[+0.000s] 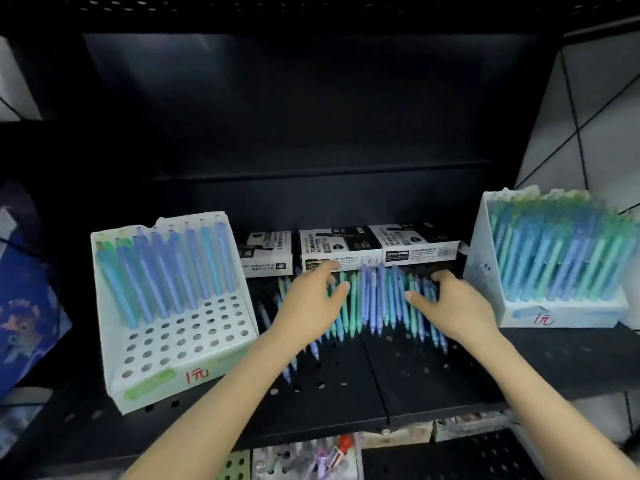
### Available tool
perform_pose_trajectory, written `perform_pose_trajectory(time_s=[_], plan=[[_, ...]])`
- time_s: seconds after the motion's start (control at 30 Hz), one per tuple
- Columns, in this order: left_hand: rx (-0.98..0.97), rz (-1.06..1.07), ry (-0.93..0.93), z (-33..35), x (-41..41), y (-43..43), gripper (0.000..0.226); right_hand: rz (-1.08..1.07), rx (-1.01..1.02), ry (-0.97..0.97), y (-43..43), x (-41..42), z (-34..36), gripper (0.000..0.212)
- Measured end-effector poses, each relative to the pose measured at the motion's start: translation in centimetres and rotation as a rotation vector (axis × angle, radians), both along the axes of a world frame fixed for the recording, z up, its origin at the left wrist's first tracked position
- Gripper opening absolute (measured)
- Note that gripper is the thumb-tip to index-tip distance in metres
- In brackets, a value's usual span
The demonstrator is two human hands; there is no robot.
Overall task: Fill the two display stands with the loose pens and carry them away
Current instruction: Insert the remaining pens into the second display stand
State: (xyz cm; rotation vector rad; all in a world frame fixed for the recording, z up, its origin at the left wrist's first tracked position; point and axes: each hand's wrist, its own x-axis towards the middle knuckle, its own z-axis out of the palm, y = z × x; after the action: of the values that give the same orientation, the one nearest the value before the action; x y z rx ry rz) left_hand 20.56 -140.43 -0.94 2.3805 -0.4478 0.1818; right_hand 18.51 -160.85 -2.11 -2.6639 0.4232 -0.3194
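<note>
My left grip and right grip lie half-curled on the loose pens strewn on the shelf between the part-filled stand and the full stand, though whether either clasps any I cannot tell.

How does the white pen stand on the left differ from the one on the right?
The left white perforated stand holds blue and green pens only in its back rows, front holes empty; the right white stand looks full. The left front has a green strip, the right a bluish one. Both bear a red handwritten price mark.
</note>
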Motion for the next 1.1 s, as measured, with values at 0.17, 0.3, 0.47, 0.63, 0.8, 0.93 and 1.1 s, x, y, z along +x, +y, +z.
perform_pose_trajectory(time_s=[0.17,0.3,0.47,0.63,0.8,0.93,1.1], plan=[[0.154,-0.031,0.111,0.0,1.7,-3.2,0.061,-0.006,0.166,-0.015,0.1,-0.1,-0.1,0.069],[0.199,-0.035,0.144,-0.2,2.6,-5.1,0.081,0.042,0.31,-0.031,0.4,-0.4,0.2,0.061],[0.103,-0.021,0.277,-0.2,3.6,-6.2,0.086,0.066,0.406,-0.053,0.3,-0.7,0.4,0.032],[0.061,0.006,0.308,-0.3,3.8,-6.7,0.048,0.095,0.605,-0.088,0.0,-0.7,0.3,0.025],[-0.03,-0.015,0.355,-0.2,4.1,-6.3,0.015,0.1,0.781,-0.146,-0.1,-0.9,0.5,0.018],[-0.203,-0.007,0.407,0.2,3.7,-5.4,0.015,0.084,0.901,-0.184,-0.7,-0.5,0.3,0.019],[-0.393,-0.019,0.393,1.0,1.9,-2.7,0.028,0.022,1.05,-0.25,-1.0,-0.5,0.4,0.021]])
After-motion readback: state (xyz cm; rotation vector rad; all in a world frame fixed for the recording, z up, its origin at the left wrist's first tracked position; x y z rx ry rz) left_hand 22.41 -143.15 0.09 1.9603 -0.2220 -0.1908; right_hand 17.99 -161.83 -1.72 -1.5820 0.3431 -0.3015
